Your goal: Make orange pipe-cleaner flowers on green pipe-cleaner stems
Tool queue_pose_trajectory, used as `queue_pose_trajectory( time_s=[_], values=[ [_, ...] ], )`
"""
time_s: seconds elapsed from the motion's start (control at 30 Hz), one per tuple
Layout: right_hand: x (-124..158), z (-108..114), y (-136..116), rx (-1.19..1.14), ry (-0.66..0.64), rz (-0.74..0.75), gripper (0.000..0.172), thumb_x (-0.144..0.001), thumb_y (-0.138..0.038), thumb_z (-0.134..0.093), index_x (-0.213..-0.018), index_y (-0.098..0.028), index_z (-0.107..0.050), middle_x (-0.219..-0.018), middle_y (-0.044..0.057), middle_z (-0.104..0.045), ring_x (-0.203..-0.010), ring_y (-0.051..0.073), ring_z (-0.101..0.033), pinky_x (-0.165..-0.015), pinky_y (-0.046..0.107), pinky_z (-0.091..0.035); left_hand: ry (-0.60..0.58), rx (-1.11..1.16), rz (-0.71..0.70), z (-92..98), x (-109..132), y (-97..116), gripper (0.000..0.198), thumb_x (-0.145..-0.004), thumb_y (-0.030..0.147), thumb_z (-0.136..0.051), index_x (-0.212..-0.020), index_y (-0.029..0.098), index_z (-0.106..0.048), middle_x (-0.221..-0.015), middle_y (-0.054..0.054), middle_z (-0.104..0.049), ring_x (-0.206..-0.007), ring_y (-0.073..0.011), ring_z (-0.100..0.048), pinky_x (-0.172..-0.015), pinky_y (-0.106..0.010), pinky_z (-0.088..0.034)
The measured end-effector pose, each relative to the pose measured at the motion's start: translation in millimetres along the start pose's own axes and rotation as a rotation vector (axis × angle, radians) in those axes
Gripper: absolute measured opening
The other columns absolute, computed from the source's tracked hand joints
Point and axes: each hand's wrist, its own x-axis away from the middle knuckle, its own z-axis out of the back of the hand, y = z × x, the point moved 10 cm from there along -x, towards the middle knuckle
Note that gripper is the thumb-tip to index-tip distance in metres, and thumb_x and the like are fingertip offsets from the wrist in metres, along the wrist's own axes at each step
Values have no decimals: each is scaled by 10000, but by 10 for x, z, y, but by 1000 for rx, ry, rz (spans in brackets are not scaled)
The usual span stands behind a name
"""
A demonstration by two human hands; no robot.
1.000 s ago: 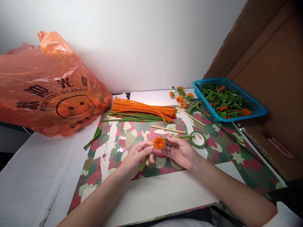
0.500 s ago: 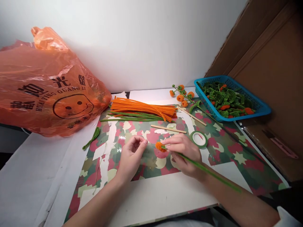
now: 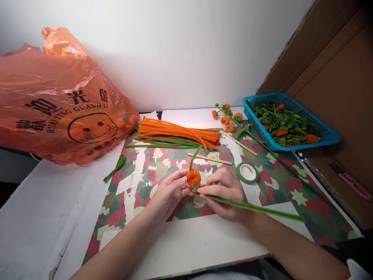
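Between my hands is a small orange pipe-cleaner flower point(image 3: 193, 178), its round face turned up. My left hand point(image 3: 170, 191) pinches the flower at its left edge with thumb and fingers. A green pipe cleaner point(image 3: 256, 207) runs through or behind the flower; one short end rises above it and the long end stretches right over my wrist. My right hand point(image 3: 225, 192) is closed on this green pipe cleaner just below the flower. How the two are joined is hidden. Beyond my hands lie a bundle of orange pipe cleaners point(image 3: 177, 130) and several green pipe cleaners point(image 3: 175, 143).
Two wooden sticks, one nearer point(image 3: 210, 158), and a roll of green tape point(image 3: 247, 173) lie on the patterned mat. A finished flower stem point(image 3: 230, 118) leans by a blue basket point(image 3: 329, 138) of green and orange pieces. An orange plastic bag point(image 3: 70, 97) stands left, near a green leaf point(image 3: 115, 168).
My left hand has moved right and taken hold of the flower. The flower has turned its face up, and a short green end now sticks up above it.
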Motion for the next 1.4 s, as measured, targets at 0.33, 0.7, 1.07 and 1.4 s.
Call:
queue_pose_trajectory(
  time_s=[0.33,0.7,1.07,1.4],
  values=[
    [30,-74,160,-162,13,-162,129,-779,-96,-578,-814,-206,-635,-750,29,-642,-693,157,-591,-644,319,-475,103,-58,-22,93,13,54,305,-656,365,-811,-750,136,-633,-704,-13,-676,-554,-87,-617,-562,-181,-517],
    [175,-144,427,-287,0,-417,117,-833,-129,-546,-843,-228,-609,-810,29,-682,-804,199,-668,-761,374,-543,51,-65,67,93,1,-42,217,-693,300,-791,-762,115,-702,-744,-43,-716,-657,-117,-681,-648,-179,-564],
    [235,-147,523,-285,20,-544,118,-831,-134,-551,-828,-231,-617,-803,16,-687,-826,194,-660,-698,316,-530,72,-50,94,82,-9,-77,218,-639,258,-828,-774,114,-735,-783,-68,-748,-721,-138,-696,-704,-195,-566],
    [465,-304,764,-534,49,-882,118,-867,-301,-580,-833,-198,-629,-865,41,-672,-665,133,-604,-541,238,-473,169,-129,31,172,3,-7,303,-731,416,-747,-804,125,-710,-772,-68,-733,-721,-160,-699,-678,-236,-582]
  ],
)
